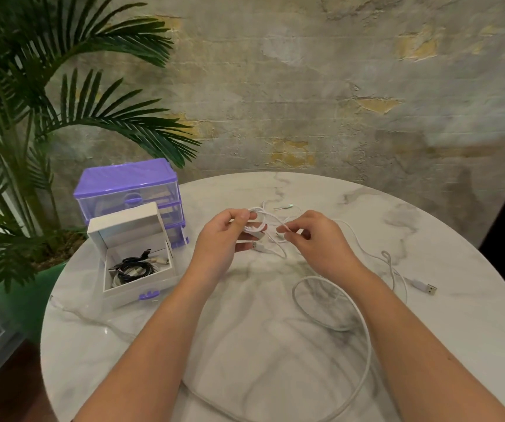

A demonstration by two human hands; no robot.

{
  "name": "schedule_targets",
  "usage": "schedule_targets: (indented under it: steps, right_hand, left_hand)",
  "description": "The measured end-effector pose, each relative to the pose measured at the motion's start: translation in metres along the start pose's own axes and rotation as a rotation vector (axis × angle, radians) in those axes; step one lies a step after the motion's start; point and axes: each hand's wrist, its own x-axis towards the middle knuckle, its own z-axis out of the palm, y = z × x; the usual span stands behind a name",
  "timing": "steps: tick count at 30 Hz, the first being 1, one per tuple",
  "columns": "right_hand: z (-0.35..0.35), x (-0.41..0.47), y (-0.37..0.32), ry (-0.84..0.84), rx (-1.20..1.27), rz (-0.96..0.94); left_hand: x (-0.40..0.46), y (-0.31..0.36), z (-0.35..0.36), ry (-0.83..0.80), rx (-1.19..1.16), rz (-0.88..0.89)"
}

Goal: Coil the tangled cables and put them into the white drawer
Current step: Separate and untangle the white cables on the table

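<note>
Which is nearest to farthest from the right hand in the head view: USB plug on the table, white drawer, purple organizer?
From the right hand:
1. USB plug, on the table to its right, nearer the camera.
2. white drawer, to its left, open, black cables inside.
3. purple organizer, far left, behind the drawer.

Round marble surface before a weathered wall

A round white surface (427, 345) with grey veining stands in front of a patchy grey plastered wall (321, 86), where yellowish brick shows through in spots. Beyond the surface's left edge a palm plant (32, 86) spreads dark green fronds from a green pot (22, 300). Dark wooden floor (4, 400) shows at the lower left corner.
</note>
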Motion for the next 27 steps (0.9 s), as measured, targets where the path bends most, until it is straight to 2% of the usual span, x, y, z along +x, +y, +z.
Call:
schedule_targets:
  steps: [4, 6, 14, 19, 24, 27]
  right_hand:
    - [0.000, -0.001, 0.007, -0.045, -0.091, 0.051]
    - [-0.002, -0.001, 0.006, -0.015, -0.022, 0.090]
    - [-0.015, -0.001, -0.007, 0.132, 0.857, 0.352]
    - [-0.017, -0.002, -0.010, 0.006, 1.249, 0.428]
    - [-0.015, -0.002, -0.011, -0.126, 1.323, 0.520]
    - [-0.013, -0.003, -0.012, -0.184, 1.239, 0.526]
  left_hand:
    - [0.002, 0.000, -0.005, 0.051, -0.057, 0.030]
    - [0.002, 0.000, -0.006, 0.056, -0.070, 0.027]
    - [0.000, -0.001, -0.001, 0.020, 0.007, 0.016]
    - [-0.005, -0.003, 0.007, -0.044, 0.032, 0.001]
    - [-0.005, 0.000, 0.003, 0.006, 0.084, 0.031]
    - [-0.006, 0.000, 0.003, 0.017, 0.060, 0.039]
